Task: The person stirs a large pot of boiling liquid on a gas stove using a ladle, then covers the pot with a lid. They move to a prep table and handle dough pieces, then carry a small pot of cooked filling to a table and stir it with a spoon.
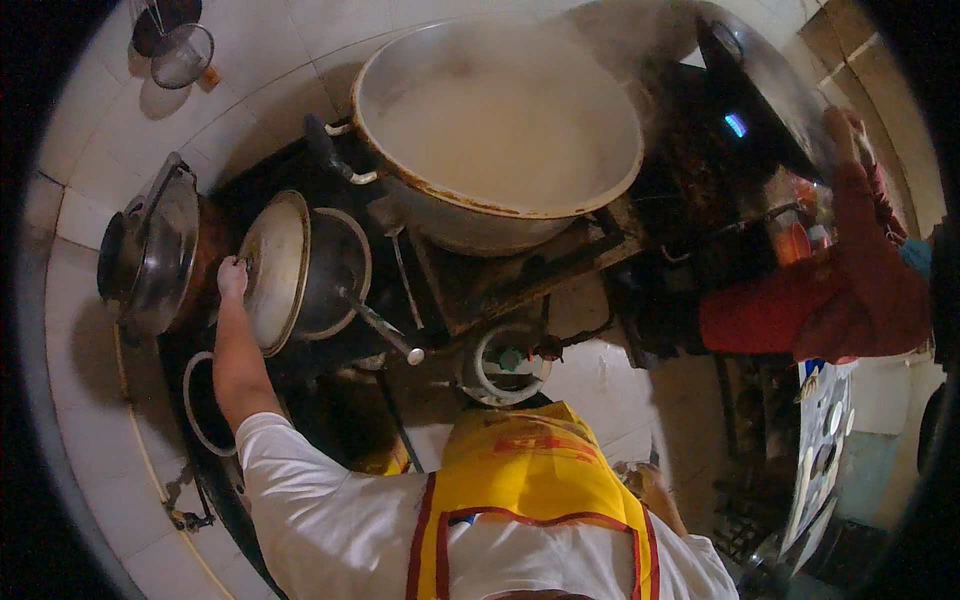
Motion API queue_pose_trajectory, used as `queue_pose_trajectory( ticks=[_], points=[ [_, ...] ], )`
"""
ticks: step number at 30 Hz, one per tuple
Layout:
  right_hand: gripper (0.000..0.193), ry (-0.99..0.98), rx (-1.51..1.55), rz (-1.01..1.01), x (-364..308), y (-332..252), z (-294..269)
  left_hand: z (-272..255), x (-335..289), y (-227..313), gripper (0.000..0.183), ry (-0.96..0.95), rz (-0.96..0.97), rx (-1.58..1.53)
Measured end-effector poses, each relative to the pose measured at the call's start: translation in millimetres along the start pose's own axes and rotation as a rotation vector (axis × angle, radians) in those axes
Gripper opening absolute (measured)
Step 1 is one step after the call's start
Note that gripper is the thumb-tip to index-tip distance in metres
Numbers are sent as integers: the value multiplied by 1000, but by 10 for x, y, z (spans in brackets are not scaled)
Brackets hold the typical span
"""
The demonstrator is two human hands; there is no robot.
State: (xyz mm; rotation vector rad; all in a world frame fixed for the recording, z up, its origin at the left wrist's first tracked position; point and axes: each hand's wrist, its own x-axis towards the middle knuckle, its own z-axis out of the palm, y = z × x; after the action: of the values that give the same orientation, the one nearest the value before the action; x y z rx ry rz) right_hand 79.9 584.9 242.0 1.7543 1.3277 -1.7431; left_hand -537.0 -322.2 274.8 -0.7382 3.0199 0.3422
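Observation:
My left hand [233, 275] reaches out to the left and is closed on the knob of a round, pale metal lid [275, 275]. The lid is tilted and covers the left part of a dark pot [335, 270]. Out of that pot sticks the handle of a ladle [385, 330], slanting toward me. Low on the right, beside my yellow apron [540, 450], part of my right arm or hand [655, 495] shows; its fingers cannot be made out.
A large steaming pot [500, 225] of cloudy liquid stands on the stove ahead. Left of the lid is a metal pot [165, 260]. A spoon [408, 280] lies between. On the right, a person in red [780, 310] holds a wok [765, 90]. A gas cylinder [510, 365] stands below.

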Motion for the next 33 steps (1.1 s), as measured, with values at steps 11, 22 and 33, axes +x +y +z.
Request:
queue_pose_trajectory(
  ticks=[11,22,33],
  points=[
    [27,47,-221,-11,44,-212,43,-161,-221,209,50,59,-105,-19],
    [39,-74,-184,48,979,-490,209,-870,-812,511,49,120,-208,-283],
    [33,-201,-156,63,1606,-581,728,-1742,-1927,781,32,205,-84,-481]
  ],
)
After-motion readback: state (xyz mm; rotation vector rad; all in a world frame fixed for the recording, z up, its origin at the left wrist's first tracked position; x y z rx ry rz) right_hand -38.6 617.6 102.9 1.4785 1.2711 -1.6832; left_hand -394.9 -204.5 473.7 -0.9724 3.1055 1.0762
